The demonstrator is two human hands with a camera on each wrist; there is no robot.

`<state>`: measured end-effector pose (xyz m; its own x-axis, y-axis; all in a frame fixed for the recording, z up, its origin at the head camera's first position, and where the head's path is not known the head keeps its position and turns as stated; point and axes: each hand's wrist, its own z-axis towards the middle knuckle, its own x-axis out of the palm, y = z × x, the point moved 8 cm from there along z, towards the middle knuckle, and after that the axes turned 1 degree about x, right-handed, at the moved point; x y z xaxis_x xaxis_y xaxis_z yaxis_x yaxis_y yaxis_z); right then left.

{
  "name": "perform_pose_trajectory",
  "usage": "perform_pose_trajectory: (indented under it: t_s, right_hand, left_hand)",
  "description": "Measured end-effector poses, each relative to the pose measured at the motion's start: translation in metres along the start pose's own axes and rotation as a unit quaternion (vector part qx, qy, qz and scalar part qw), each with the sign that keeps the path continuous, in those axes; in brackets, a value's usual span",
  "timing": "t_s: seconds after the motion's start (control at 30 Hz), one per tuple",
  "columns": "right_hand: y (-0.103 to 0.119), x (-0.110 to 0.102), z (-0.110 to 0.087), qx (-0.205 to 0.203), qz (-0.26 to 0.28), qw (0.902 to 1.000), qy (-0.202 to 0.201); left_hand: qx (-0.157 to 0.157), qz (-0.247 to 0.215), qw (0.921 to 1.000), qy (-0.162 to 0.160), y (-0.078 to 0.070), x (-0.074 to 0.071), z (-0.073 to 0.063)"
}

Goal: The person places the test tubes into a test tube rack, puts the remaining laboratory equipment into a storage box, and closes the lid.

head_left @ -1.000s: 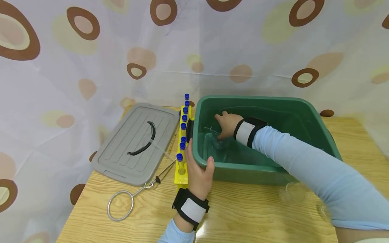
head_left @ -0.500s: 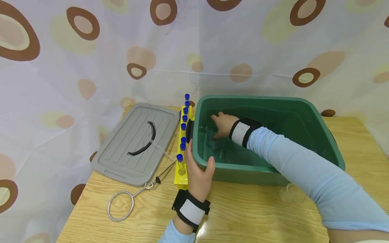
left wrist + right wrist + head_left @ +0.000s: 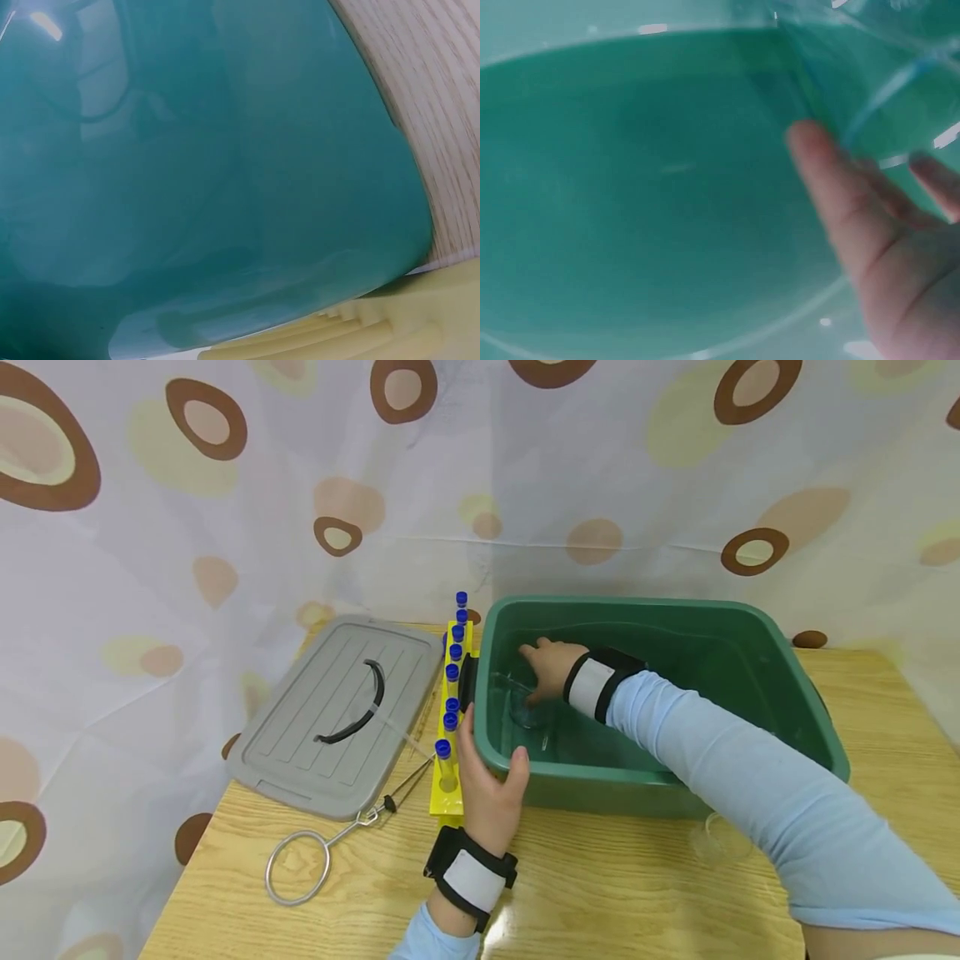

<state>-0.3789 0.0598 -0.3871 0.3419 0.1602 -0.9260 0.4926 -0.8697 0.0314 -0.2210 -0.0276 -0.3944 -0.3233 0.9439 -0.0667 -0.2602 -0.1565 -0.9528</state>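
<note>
A large green plastic bin [image 3: 645, 775] stands on the table. Inside, at its left end, my right hand [image 3: 557, 667] is at a clear glass vessel [image 3: 522, 708] near the bottom, thumb and fingers spread around it. In the right wrist view the thumb [image 3: 840, 195] lies against the vessel's edge; its full shape is hard to make out. My left hand [image 3: 491, 793] rests on the outside of the bin's front left corner, fingers straight along the side and thumb up at the front. The left wrist view shows mostly the bin's green wall [image 3: 247, 172].
A yellow rack [image 3: 448, 802] of several blue-capped tubes stands close left of the bin. A grey lid [image 3: 322, 693] with a black handle lies farther left, a metal ring with a clamp [image 3: 297, 868] before it. A clear glass piece [image 3: 720, 841] sits near the bin's front right.
My right hand has moved slightly left inside the bin, and the clear vessel has shifted left with it. Over the last half second both hands have stayed nearly still. The left hand keeps its place.
</note>
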Motion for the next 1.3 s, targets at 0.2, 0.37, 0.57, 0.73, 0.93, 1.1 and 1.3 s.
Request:
perform_pose_trajectory:
  t_s: [0.2, 0.37, 0.57, 0.73, 0.93, 1.1, 1.3]
  right_hand:
    - [-0.016, -0.051, -0.039, -0.019, 0.053, 0.9974, -0.046]
    - [-0.054, -0.101, -0.111, -0.016, 0.143, 0.9808, -0.131]
    - [-0.138, -0.085, -0.208, 0.092, 0.19, 0.9432, -0.257]
    - [-0.182, -0.016, -0.246, 0.137, 0.199, 0.9347, -0.26]
    - [-0.187, 0.101, -0.247, 0.137, 0.266, 0.9455, -0.128]
    - [-0.186, 0.159, -0.245, 0.142, 0.321, 0.9323, -0.086]
    - [-0.187, 0.182, -0.243, 0.165, 0.327, 0.9272, -0.078]
  left_hand:
    - [0.001, 0.011, 0.9999, 0.006, 0.002, -0.001, 0.004]
    - [-0.002, 0.009, 1.0, -0.001, 0.006, -0.009, 0.01]
    - [-0.007, 0.029, 0.9995, -0.015, 0.009, -0.021, 0.017]
    - [0.0, 0.031, 0.999, -0.031, 0.009, -0.03, 0.024]
    - [-0.006, 0.036, 0.9987, -0.036, 0.014, -0.035, 0.024]
    - [-0.003, 0.029, 0.999, -0.034, 0.015, -0.035, 0.024]
    - [0.008, 0.021, 0.9992, -0.034, 0.013, -0.032, 0.025]
